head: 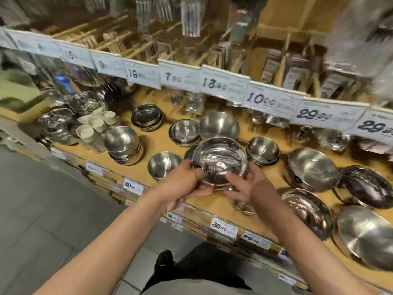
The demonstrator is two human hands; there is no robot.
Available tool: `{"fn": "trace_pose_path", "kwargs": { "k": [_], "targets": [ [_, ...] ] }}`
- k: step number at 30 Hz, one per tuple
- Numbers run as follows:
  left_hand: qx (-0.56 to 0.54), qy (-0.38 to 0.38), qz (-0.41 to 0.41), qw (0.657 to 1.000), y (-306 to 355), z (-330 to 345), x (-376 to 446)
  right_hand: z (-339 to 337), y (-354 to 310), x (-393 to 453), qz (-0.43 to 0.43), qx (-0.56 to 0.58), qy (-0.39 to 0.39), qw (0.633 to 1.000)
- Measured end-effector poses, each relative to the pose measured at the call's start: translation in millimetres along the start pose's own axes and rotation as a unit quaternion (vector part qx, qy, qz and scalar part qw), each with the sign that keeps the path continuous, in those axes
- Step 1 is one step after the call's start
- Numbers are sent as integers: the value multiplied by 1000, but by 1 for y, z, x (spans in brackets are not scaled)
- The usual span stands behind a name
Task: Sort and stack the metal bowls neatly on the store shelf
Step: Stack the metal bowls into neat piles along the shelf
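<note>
Shiny metal bowl (220, 161) held above front edge of wooden shelf (161, 143), tilted toward camera. Left hand (182, 182) grips near-left rim, thumb inside. Right hand (246, 186) grips near-right rim, fingers curled under. Small brushed bowl (163, 166) just left of it; another (263, 150) just right. Stacked bowls (124, 145) farther left. Large bowls (312, 169) at right. Price tags (224, 84) hang above.
</note>
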State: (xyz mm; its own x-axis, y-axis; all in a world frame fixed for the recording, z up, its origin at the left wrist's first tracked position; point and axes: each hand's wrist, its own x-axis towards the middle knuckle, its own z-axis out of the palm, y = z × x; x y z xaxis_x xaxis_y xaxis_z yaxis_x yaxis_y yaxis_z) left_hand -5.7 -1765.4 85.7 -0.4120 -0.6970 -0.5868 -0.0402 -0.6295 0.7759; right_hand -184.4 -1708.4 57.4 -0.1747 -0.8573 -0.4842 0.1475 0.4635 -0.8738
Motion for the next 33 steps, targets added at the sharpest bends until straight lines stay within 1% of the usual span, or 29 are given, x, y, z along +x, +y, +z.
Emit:
{"fn": "trace_pose_path", "kwargs": {
  "k": [2, 5, 7, 10, 13, 16, 18, 21, 24, 26, 30, 33],
  "targets": [
    [39, 7, 3, 999, 7, -26, 1, 20, 0, 5, -22, 23, 22, 999],
    [149, 22, 25, 988, 24, -79, 6, 53, -3, 12, -15, 59, 56, 997],
    [202, 12, 46, 978, 38, -114, 6, 81, -7, 17, -12, 69, 49, 996],
    [235, 23, 80, 968, 60, -158, 8, 120, -15, 27, -7, 72, 46, 996],
    [232, 36, 107, 966, 78, -186, 14, 146, -21, 32, -4, 78, 40, 996],
    [271, 4, 102, 957, 80, -203, 15, 162, -21, 32, -6, 15, 38, 999],
    [293, -4, 87, 952, 72, -209, 16, 168, -18, 31, 0, -2, 51, 999],
    [268, -3, 58, 962, 55, -212, 19, 170, -10, 30, 11, 15, 65, 998],
    [179, 13, 24, 983, 46, -208, 23, 169, -1, 25, 21, 63, 57, 996],
    [142, 9, 8, 990, 43, -202, 25, 172, 7, 20, 33, 84, 51, 995],
    [172, 7, 4, 985, 13, -193, 25, 178, 33, 18, 42, 93, 89, 991],
    [149, -12, -21, 989, -19, -190, 27, 174, 60, 15, 68, 120, 120, 983]
  ]
}}
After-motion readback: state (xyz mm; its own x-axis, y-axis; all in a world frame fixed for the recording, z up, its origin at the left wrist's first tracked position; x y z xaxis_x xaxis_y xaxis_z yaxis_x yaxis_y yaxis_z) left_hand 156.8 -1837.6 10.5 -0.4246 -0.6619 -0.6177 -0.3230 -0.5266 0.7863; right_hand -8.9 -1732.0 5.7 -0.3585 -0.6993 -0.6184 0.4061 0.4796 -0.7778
